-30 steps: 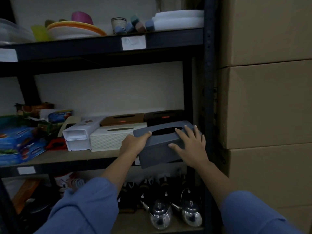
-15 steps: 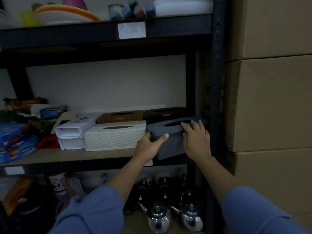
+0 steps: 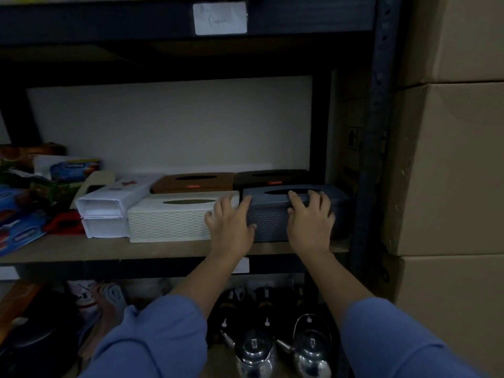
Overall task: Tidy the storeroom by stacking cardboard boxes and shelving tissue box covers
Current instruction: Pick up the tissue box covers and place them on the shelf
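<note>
A dark grey tissue box cover [image 3: 272,216] stands flat on the middle shelf [image 3: 163,249], at its right end by the black upright post. My left hand [image 3: 231,225] presses on its left front corner, partly over the white tissue box cover [image 3: 169,219] beside it. My right hand [image 3: 311,219] rests on its top and front, fingers near the oval slot. Behind these lie a brown cover [image 3: 193,182] and a black cover [image 3: 272,177]. Stacked cardboard boxes [image 3: 450,165] rise to the right of the rack.
White boxes [image 3: 109,211] and blue and green packets [image 3: 19,222] crowd the shelf's left part. Steel kettles [image 3: 283,350] and dark items sit on the lower shelf. A labelled upper shelf [image 3: 218,19] hangs overhead.
The grey cover went from tilted off the shelf edge to flat and pushed back beside the white cover. Both hands followed it inward; the view moved closer.
</note>
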